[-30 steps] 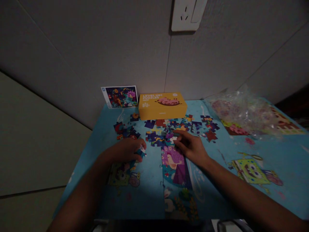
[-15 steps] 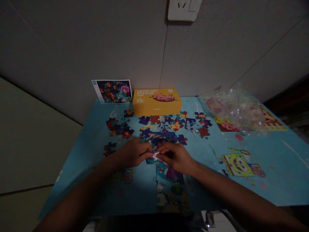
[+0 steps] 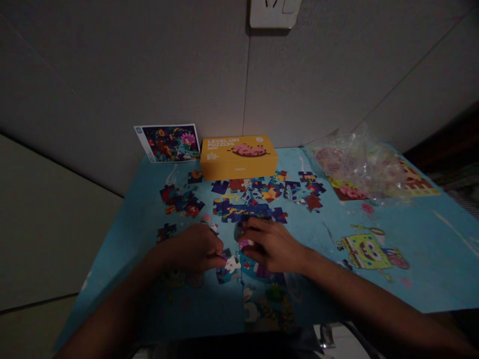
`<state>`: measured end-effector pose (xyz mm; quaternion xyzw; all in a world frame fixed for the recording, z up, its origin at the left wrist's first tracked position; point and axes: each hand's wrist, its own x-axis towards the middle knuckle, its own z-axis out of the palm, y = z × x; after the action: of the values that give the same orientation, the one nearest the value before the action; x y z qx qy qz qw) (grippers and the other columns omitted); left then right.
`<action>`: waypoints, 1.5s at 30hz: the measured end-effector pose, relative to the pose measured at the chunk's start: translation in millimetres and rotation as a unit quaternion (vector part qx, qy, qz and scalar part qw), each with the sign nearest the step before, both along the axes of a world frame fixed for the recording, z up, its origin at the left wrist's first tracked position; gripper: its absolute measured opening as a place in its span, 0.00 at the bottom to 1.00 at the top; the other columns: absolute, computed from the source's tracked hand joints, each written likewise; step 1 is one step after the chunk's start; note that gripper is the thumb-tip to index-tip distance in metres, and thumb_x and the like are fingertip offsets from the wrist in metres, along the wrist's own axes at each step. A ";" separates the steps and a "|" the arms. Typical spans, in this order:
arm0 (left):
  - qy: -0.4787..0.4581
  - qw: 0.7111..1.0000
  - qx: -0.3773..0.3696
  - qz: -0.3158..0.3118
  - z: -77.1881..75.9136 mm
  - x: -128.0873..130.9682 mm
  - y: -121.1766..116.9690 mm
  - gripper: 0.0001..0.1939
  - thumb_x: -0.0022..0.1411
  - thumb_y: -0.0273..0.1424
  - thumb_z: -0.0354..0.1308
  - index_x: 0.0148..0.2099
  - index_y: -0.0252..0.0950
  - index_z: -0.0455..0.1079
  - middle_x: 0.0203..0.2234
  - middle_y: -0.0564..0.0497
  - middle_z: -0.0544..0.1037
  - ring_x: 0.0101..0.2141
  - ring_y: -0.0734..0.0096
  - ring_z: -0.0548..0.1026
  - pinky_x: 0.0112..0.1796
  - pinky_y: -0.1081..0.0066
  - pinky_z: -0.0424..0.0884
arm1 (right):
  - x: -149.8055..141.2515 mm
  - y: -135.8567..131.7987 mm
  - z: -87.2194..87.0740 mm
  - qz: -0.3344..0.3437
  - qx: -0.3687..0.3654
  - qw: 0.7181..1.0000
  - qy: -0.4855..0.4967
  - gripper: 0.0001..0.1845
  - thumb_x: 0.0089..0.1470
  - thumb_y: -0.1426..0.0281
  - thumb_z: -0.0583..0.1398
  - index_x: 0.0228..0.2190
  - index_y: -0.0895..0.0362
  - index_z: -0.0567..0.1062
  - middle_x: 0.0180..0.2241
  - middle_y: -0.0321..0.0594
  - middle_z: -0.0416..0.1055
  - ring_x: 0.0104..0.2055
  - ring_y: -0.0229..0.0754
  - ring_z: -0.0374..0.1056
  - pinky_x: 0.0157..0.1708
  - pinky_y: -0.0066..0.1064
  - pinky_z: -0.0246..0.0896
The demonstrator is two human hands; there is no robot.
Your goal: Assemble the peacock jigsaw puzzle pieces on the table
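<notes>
My left hand (image 3: 202,248) has its thumb and forefinger pinched at the left edge of a small joined group of puzzle pieces (image 3: 231,269) with a white animal on it. My right hand (image 3: 272,244) curls its fingers and thumb over the top of a purple and teal puzzle section (image 3: 250,257), partly hiding it. The small group lies close to the left edge of this section; whether they touch is unclear. Below is a joined part with a white rabbit and leaves (image 3: 265,306). A dark blue joined strip (image 3: 243,213) lies just beyond both hands.
Loose puzzle pieces (image 3: 181,202) lie at the left and more pieces (image 3: 262,192) before a yellow puzzle box (image 3: 239,158). A picture card (image 3: 170,143) leans on the wall. Crumpled clear plastic (image 3: 364,164) covers prints at right. The blue table (image 3: 318,284) bears cartoon drawings.
Both hands came together over the small group with the white animal, then parted. The group has moved down and left of the purple section. My right hand now covers that section's top.
</notes>
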<state>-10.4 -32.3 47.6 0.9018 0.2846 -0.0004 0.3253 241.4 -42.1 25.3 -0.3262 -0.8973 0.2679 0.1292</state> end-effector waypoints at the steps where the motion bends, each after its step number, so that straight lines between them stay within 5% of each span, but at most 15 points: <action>1: -0.006 1.000 -0.013 -0.007 1.8 -0.4 -0.4 0.20 0.60 0.29 0.62 0.19 0.35 0.60 0.11 0.61 0.55 0.16 0.80 0.56 0.24 0.72 0.51 | 0.5 0.1 0.2 0.009 0.000 1.000 -0.002 0.14 0.57 0.67 0.63 0.45 0.54 0.76 0.42 0.42 0.69 0.43 0.45 0.68 0.40 0.34 0.63; 8: -0.058 0.985 -0.163 -0.021 9.4 1.3 -2.3 0.14 0.63 0.31 0.60 0.24 0.36 0.68 0.12 0.61 0.62 0.16 0.80 0.61 0.22 0.75 0.55 | 1.7 1.4 -1.9 0.054 0.012 0.998 0.016 0.20 0.57 0.57 0.65 0.48 0.53 0.76 0.49 0.46 0.65 0.50 0.51 0.61 0.50 0.43 0.55; 17: 0.030 0.998 -0.033 -0.047 0.1 17.2 -16.6 0.15 0.57 0.30 0.67 0.21 0.35 0.68 0.13 0.56 0.68 0.19 0.75 0.63 0.24 0.71 0.52 | -1.2 11.4 -5.8 -0.005 0.067 0.998 0.006 0.15 0.60 0.58 0.63 0.43 0.53 0.78 0.51 0.45 0.68 0.51 0.51 0.60 0.48 0.42 0.51; 27: 0.023 0.999 -0.033 -0.016 -5.5 12.6 -12.3 0.12 0.61 0.30 0.63 0.25 0.35 0.71 0.18 0.55 0.72 0.22 0.75 0.66 0.27 0.70 0.53 | -3.2 11.7 -6.1 -0.058 0.133 0.988 -0.050 0.16 0.64 0.60 0.59 0.50 0.49 0.77 0.56 0.45 0.68 0.56 0.54 0.60 0.49 0.46 0.51; 35: 0.013 0.999 -0.046 0.012 0.6 14.6 -9.7 0.16 0.60 0.28 0.62 0.22 0.34 0.64 0.14 0.58 0.63 0.19 0.78 0.59 0.24 0.71 0.50 | -7.1 1.7 -0.9 -0.076 0.114 0.989 -0.057 0.23 0.58 0.57 0.64 0.52 0.54 0.76 0.60 0.55 0.62 0.60 0.59 0.60 0.56 0.55 0.55; 45: -0.009 0.996 -0.089 0.005 6.8 15.5 -9.3 0.18 0.60 0.25 0.61 0.21 0.34 0.61 0.13 0.61 0.57 0.17 0.80 0.57 0.23 0.72 0.50 | -3.9 7.2 -7.2 -0.050 0.123 0.989 -0.072 0.23 0.65 0.63 0.57 0.58 0.58 0.71 0.64 0.60 0.57 0.68 0.56 0.52 0.66 0.60 0.41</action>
<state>5.1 -41.6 54.4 0.8678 0.2851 -0.0156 0.4066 237.5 -34.9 18.2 -0.3712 -0.9128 0.1245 0.1166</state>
